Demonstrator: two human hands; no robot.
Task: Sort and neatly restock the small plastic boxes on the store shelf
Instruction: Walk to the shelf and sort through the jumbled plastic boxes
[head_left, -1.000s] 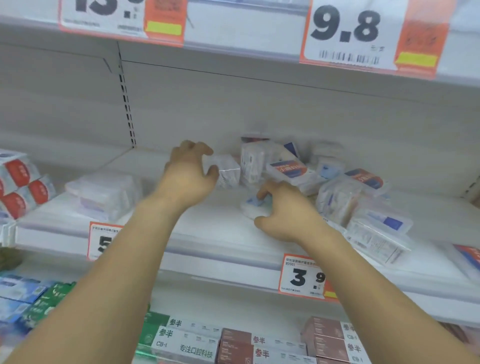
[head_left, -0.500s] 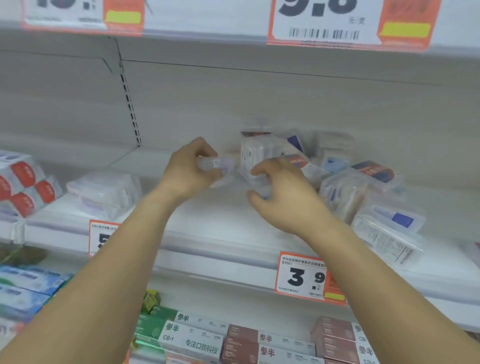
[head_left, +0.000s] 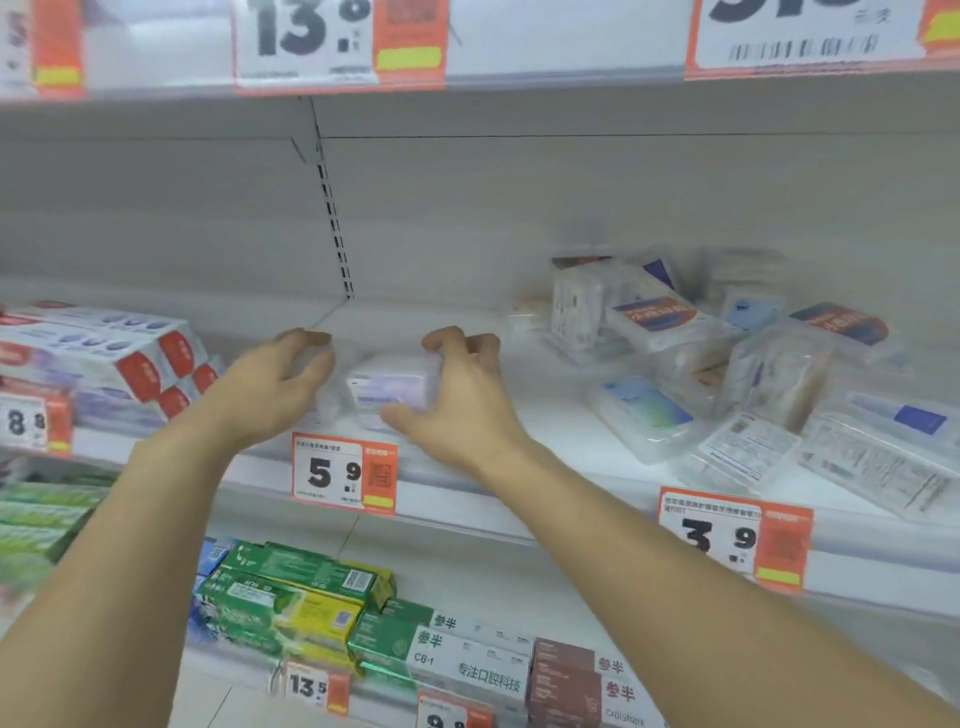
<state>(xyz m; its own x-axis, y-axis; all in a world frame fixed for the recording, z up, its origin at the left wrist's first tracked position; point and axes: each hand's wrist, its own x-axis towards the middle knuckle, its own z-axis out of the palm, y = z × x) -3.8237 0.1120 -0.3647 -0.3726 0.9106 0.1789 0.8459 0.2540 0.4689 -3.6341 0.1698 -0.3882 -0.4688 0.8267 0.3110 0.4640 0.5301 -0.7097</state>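
Observation:
A small clear plastic box with a pale purple label sits between my two hands near the front of the white shelf, above the 5.9 price tag. My left hand curls round its left side, where a blurred clear box shows under the fingers. My right hand grips its right end, thumb in front and fingers over the top. A jumbled heap of several clear plastic boxes lies on the same shelf to the right, some tilted, some flat.
Red-and-white toothpaste cartons are stacked at the shelf's left. Green and brown cartons fill the shelf below. A 3.9 price tag hangs on the shelf edge at right. Upper shelf edge carries large price tags.
Both hands have moved left, away from the heap, carrying small boxes to the spot above the 5.9 tag. The view has swung left with them.

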